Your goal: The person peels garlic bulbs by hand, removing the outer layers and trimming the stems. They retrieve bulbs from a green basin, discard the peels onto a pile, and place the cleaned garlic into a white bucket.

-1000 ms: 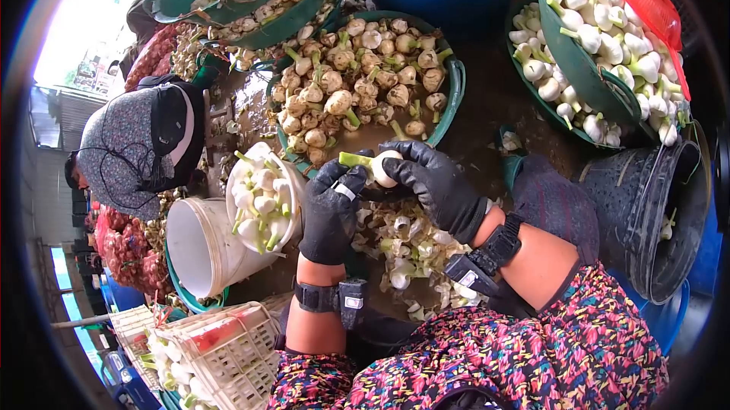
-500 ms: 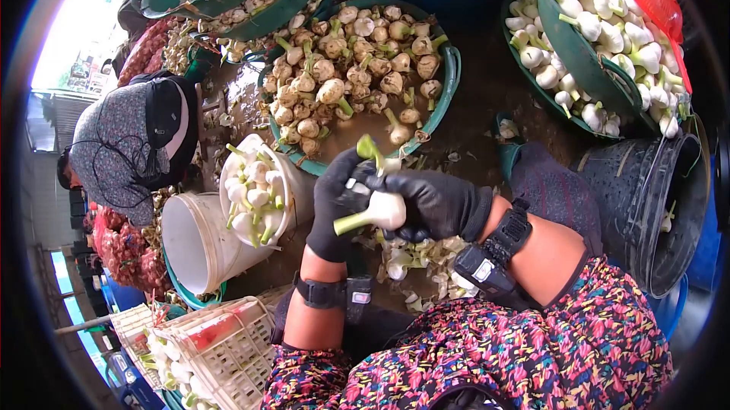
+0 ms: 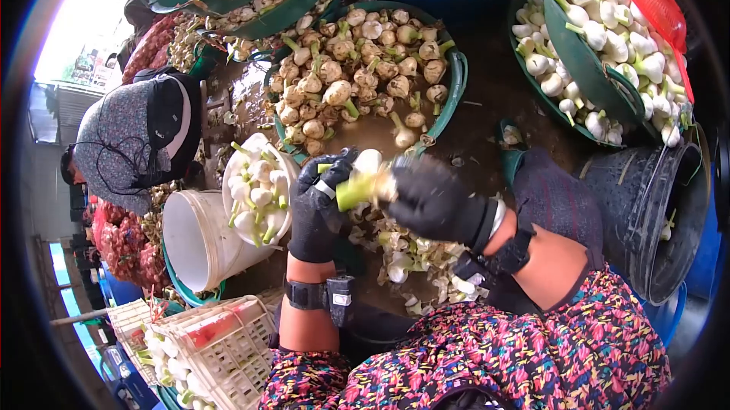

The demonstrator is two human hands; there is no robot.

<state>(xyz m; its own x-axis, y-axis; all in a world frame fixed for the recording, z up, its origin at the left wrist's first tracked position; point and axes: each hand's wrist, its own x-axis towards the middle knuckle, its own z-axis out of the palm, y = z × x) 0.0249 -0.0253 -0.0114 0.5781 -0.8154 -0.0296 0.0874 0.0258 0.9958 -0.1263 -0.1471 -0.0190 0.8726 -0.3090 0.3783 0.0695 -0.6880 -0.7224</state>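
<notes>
Black gloves cover both of my hands above the floor between the tubs and my lap. My left hand (image 3: 318,208) is closed, with a short pale band across its fingers that I cannot identify. A white garlic bulb (image 3: 369,160) shows at its fingertips, and a green stem end pokes out on its left side. My right hand (image 3: 437,197), smeared by motion, grips a garlic stalk (image 3: 356,192), thick and green with a brownish end at the fingers. Its bulb, if any, is hidden by the glove. The two hands are close together.
Ahead stands a green tub (image 3: 456,98) of unpeeled garlic. On the left are a white bucket (image 3: 287,220) of cleaned bulbs, a tipped white bucket (image 3: 186,243) and a bent-over person (image 3: 122,140). Peelings (image 3: 414,258) lie below my hands. A black bucket (image 3: 646,212) stands right.
My hands have shifted slightly apart. The white bulb with a green stem that hung below my right hand is gone from there, and a thick green stalk now shows in that hand.
</notes>
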